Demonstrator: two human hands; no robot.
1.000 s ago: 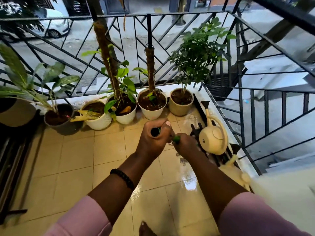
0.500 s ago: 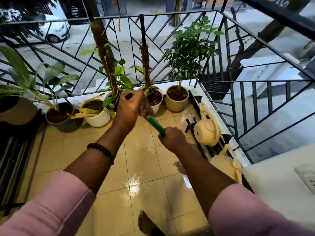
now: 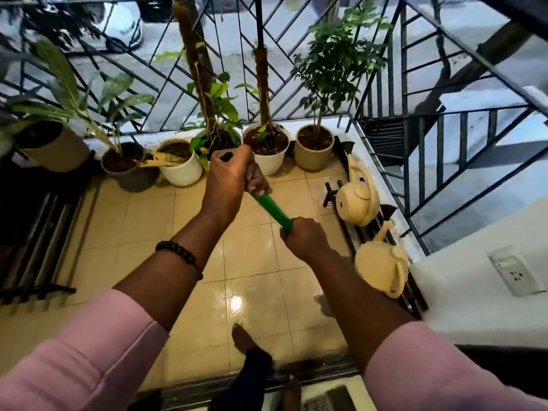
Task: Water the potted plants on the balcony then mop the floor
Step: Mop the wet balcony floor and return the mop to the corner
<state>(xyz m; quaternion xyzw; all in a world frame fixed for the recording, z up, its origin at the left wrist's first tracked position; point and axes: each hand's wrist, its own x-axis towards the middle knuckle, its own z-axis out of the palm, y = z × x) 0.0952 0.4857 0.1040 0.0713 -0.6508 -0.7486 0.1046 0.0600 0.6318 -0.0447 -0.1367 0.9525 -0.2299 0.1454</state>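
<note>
Head view: both hands [image 3: 228,179] on mop handle [image 3: 271,207]

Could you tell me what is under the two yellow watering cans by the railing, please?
Both watering cans rest on a dark slatted rack; whatever lies beneath them stays hidden.

Person wears a long-sleeved pink top, soft fabric, both sleeves pushed up to mid-forearm: left pink sleeve [image 3: 80,360], right pink sleeve [image 3: 439,369]. Black beaded bracelet [image 3: 181,256] on left wrist. Dark trouser leg [image 3: 252,378], bare foot [image 3: 241,336].
</note>
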